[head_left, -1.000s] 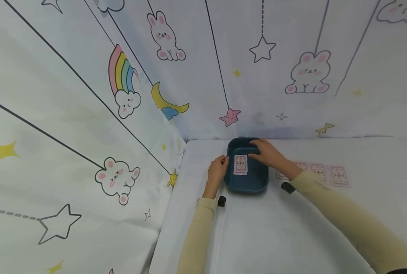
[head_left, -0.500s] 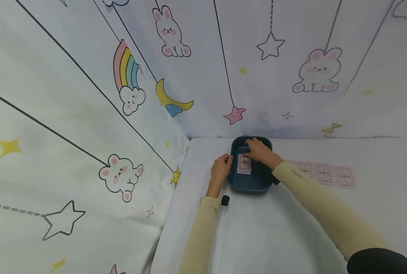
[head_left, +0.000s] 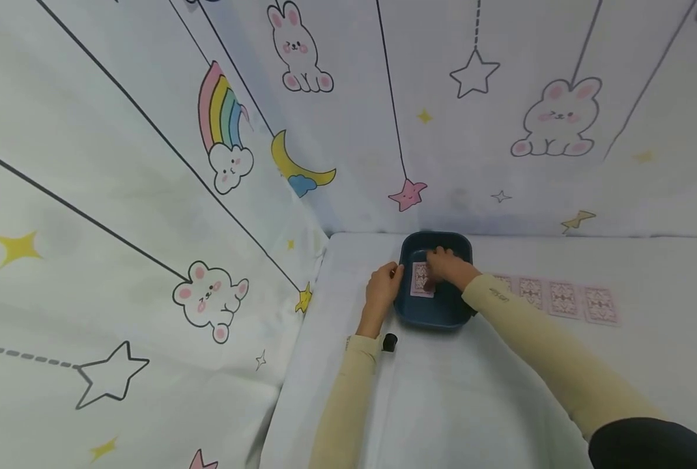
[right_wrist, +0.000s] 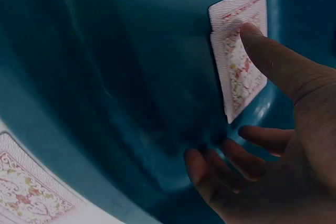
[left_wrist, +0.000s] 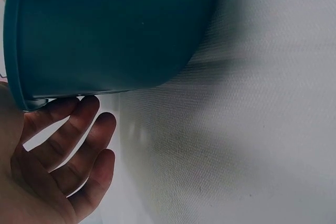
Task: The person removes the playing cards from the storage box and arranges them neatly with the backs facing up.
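Blue-green and probably plastic, the tray (head_left: 447, 311) stands on the white bench (head_left: 477, 391). The left hand (head_left: 382, 285) pinches its left rim, fingers bent against the outer wall, I think to prevent sliding. Inside, left of the middle, lie the stacked cards (head_left: 420, 279), at least two. The right hand (head_left: 447, 267) has loosely spread fingers above the tray floor; its thumb is over the top card, maybe to keep it flat, though I cannot tell if it presses. Outside, the row of cards (head_left: 563, 299) lies spaced, perhaps for easy lifting. Their backs are patterned, thin and rectangular; the tray has rounded corners, and the bench covering looks finely woven.
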`<action>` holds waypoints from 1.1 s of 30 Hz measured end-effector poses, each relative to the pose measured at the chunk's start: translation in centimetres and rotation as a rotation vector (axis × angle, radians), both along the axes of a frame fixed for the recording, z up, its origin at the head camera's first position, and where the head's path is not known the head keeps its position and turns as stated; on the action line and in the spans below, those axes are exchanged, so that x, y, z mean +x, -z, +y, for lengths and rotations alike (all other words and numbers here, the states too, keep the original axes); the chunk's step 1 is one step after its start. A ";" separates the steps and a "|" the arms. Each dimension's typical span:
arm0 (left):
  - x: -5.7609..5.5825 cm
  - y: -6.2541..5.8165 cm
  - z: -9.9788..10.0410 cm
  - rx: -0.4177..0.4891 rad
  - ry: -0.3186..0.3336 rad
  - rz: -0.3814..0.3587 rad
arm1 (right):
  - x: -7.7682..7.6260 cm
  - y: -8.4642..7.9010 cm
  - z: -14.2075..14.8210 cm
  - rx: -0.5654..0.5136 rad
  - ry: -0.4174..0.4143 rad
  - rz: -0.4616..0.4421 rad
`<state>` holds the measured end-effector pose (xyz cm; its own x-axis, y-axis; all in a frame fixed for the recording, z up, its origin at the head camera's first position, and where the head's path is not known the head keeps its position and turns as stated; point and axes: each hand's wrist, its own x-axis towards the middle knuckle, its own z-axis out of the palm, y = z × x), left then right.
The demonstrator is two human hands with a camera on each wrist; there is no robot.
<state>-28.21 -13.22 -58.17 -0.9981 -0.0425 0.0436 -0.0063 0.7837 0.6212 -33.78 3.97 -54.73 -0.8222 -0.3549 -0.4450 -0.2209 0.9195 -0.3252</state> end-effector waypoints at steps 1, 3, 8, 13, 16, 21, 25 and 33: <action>0.0 -0.1 0.0 -0.001 0.000 -0.003 | 0.0 0.1 0.0 0.007 0.000 -0.001; 0.0 -0.1 0.0 -0.004 0.001 -0.008 | 0.1 0.2 -0.1 0.021 0.003 0.003; 0.1 -0.1 0.0 -0.013 0.005 -0.014 | 0.2 0.4 -0.2 0.018 0.005 0.015; 0.1 -0.1 -0.1 -0.025 0.007 -0.021 | 0.0 0.5 -0.1 -0.008 0.015 0.045; 0.0 -0.1 -0.1 -0.030 0.011 -0.020 | -0.2 0.4 -0.1 -0.032 0.021 0.094; 0.0 -0.2 0.0 -0.029 0.002 -0.014 | -0.5 0.1 0.4 -0.116 0.046 0.096; 0.0 -0.4 0.1 -0.032 -0.001 -0.016 | -0.4 0.0 0.8 -0.214 0.081 0.056; 0.2 -0.4 0.2 -0.025 0.001 -0.010 | 0.4 -0.1 1.4 -0.396 0.099 0.062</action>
<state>-28.00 -13.05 -57.80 -0.9986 -0.0410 0.0345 -0.0120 0.7990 0.6012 -33.42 5.35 -54.62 -0.8819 -0.4065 -0.2388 -0.1676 0.7437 -0.6471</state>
